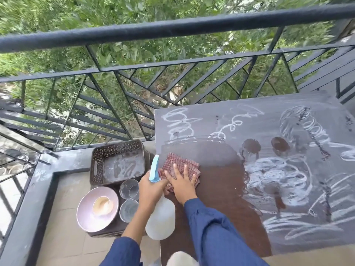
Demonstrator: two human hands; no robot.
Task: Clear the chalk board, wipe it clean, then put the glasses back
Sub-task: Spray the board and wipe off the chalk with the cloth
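The chalk board (269, 120) lies flat at the right, covered in white scribbles, with a dark wet wiped patch on its left side. A folded red checked cloth (179, 162) lies on that patch near the board's left edge. My right hand (181, 181) presses flat on the cloth with fingers spread. My left hand (151, 191) grips the neck of a white spray bottle (160, 217) with a blue trigger, held just left of the cloth. Two clear glasses (129, 189) (128, 210) stand left of the board on a dark tray.
A dark perforated basket (99, 156) sits beyond the glasses. A pink bowl (86, 214) holding a small cup (101, 206) stands left of them. A black metal railing (172, 27) borders the balcony, with trees beyond it. The floor is tiled.
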